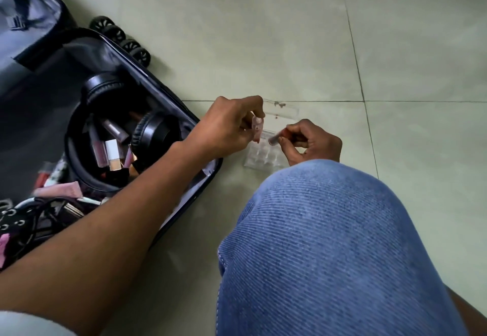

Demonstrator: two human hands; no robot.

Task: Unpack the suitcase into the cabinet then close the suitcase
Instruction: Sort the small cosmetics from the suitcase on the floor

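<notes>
Suitcase (87, 114) lay open on the floor (290, 33), well short of unpacked: headphones (155, 131), cosmetic tubes (110, 148) and cables were inside it. The left hand (232, 125) pinched a small pink tube (257, 129); the right hand (312, 142) pinched a reddish tube (276, 138) over a clear compartment tray (266, 156) beside the case. No cabinet showed, and closing remained undone.

Pale grey-green tiled floor (263, 33), large square matte tiles, fills the view. Thin dark grout lines (354, 54) cross it: one runs left to right mid-frame, another runs top to bottom at right, meeting near the right edge. Faint smudges on tiles. Soft, even light, darker at the corners. No walls or furniture visible.
</notes>
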